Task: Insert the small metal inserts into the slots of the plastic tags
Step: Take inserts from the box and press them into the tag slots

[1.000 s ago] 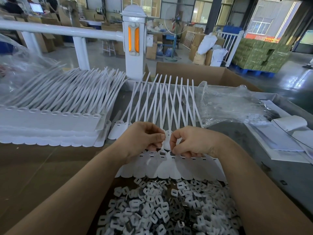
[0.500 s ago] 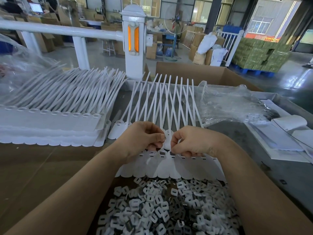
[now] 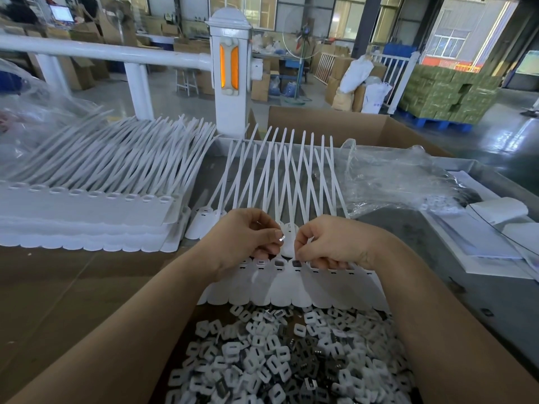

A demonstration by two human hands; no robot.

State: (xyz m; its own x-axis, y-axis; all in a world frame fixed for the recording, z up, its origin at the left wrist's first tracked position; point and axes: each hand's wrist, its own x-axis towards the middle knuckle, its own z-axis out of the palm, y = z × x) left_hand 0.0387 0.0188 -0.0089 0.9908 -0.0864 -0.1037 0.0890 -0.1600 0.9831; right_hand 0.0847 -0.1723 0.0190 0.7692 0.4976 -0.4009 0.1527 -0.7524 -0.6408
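Stacked white tags (image 3: 87, 211) at left, row of plastic tags (image 3: 291, 290) across the centre, box of loose metal inserts (image 3: 285, 363) nearest, right hand (image 3: 329, 243) curled gripping the row's upper edge, left hand (image 3: 248, 233) pinching a small insert (image 3: 281, 237) above the slots

White tags (image 3: 280, 290) (inserts (image 3: 280, 360) grey-and-white)

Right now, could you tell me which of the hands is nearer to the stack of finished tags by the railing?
Left. The left hand is just right of the stack of finished tags; the right hand is farther right, beyond it.
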